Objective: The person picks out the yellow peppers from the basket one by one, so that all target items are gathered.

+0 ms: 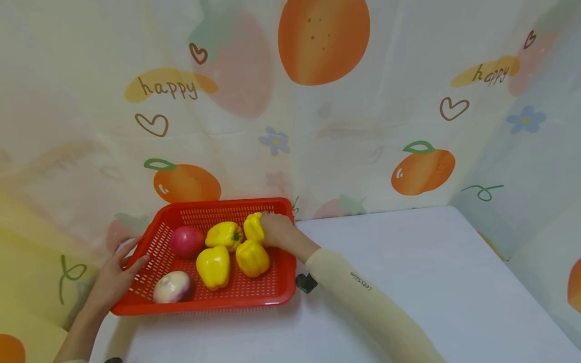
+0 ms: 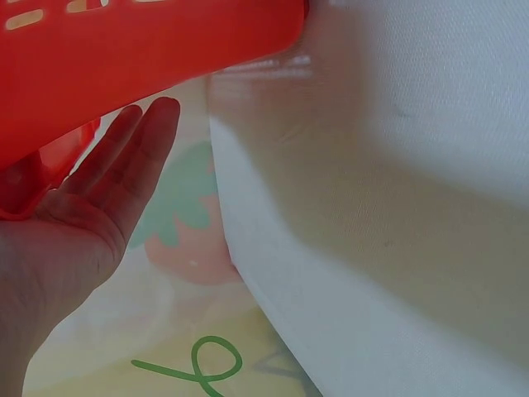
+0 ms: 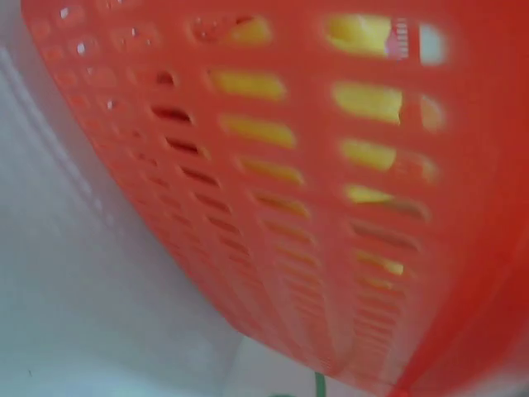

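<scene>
A red plastic basket with slotted walls holds several yellow bell peppers, a red-pink round fruit or vegetable and a white-and-purple turnip. At its left rim, my left hand holds the edge, thumb over the top and fingers outside beneath it. The left wrist view shows those fingers stretched under the rim. My right hand reaches into the back right corner and grips a yellow bell pepper; its fingertips are mostly hidden. Just below sits another yellow bell pepper. Slotted basket wall fills the right wrist view.
The basket stands on the left part of a white table, close to a fruit-printed cloth backdrop. A small black object lies beside the basket's right end. Another dark piece shows at the bottom left.
</scene>
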A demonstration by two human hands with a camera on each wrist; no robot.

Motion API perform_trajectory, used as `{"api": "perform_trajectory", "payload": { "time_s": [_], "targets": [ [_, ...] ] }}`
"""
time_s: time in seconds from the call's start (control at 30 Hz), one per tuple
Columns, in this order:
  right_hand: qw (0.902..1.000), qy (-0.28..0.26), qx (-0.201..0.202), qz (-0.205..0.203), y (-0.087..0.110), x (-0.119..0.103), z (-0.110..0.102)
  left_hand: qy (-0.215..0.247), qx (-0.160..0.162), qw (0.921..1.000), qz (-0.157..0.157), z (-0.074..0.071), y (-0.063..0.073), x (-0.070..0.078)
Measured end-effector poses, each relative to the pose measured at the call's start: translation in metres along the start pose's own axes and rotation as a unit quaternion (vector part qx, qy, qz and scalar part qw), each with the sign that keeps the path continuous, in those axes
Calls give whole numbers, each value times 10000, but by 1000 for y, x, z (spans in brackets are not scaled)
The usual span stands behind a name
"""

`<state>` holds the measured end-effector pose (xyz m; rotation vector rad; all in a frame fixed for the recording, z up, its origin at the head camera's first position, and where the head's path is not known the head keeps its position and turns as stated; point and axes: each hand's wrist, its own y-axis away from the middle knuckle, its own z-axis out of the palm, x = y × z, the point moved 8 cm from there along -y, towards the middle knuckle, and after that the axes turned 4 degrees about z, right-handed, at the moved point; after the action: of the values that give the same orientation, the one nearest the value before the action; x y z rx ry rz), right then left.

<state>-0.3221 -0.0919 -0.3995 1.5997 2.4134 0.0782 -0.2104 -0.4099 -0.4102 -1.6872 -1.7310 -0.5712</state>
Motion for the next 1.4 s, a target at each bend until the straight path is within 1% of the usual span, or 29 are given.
{"api": "perform_trajectory", "payload": {
  "time_s": [0.07,0.2,0.33,0.4,0.5,0.6,0.73,0.93,1.07,1.17,1.3,1.4],
  "targets": [
    [9994,329,122,-73,0,-1,3,14,6,10000,-3,2,0,0],
    [9957,816,389,-224,0,-3,7,-5,-20,10000,-36,3,1,-1],
    [9926,1006,569,-371,1,-4,8,-28,-12,10000,-14,3,1,2],
    [9929,959,591,-388,0,-3,8,-25,14,10000,25,2,1,4],
    [9945,701,649,-441,0,-1,6,11,40,10000,56,2,1,4],
    [9956,266,721,-540,1,1,2,28,25,10000,10,2,1,2],
    [9943,-370,776,-637,4,5,-6,28,-25,10000,-82,1,1,0],
    [9905,-925,787,-649,6,12,-11,63,-118,9996,-236,2,3,-1],
    [9844,-1370,870,-678,10,18,-15,109,-164,9994,-300,3,3,-2],
    [9802,-1539,928,-828,14,19,-19,92,-182,9993,-324,3,3,-3],
    [9753,-1620,1051,-1077,18,19,-25,90,-194,9992,-337,3,2,-3],
    [9699,-1809,1140,-1168,20,21,-30,154,-209,9991,-335,3,2,-4]
  ]
}}
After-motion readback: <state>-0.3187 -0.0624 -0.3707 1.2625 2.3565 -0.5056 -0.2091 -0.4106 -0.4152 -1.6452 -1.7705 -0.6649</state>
